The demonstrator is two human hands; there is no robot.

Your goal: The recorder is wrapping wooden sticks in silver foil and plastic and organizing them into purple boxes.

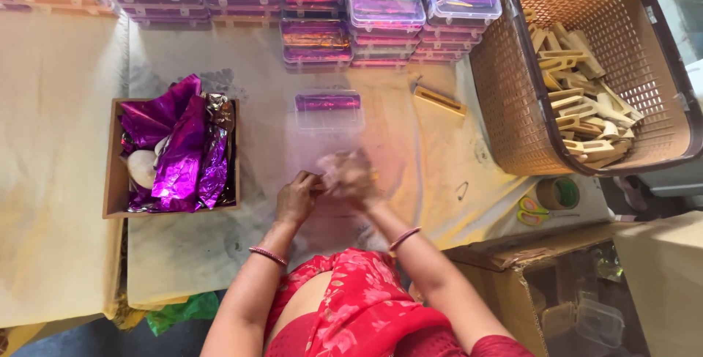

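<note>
My left hand [296, 197] and my right hand [350, 175] meet over the cloth-covered table [220, 254], close to my body. The right hand is blurred by motion and seems to hold a small pale object with a yellowish tip; what it is cannot be told. My left hand's fingers touch that same spot. Just beyond the hands lies a clear plastic box [329, 109] with purple foil inside. A wooden piece [439, 99] rests further right.
A wooden tray [111, 181] at the left holds crumpled purple foil. Stacks of clear filled boxes [384, 5] line the far edge. A brown basket [512, 108] of wooden pieces stands at the right, with tape roll [558, 193], scissors [533, 212] and a cardboard carton [556, 291] nearby.
</note>
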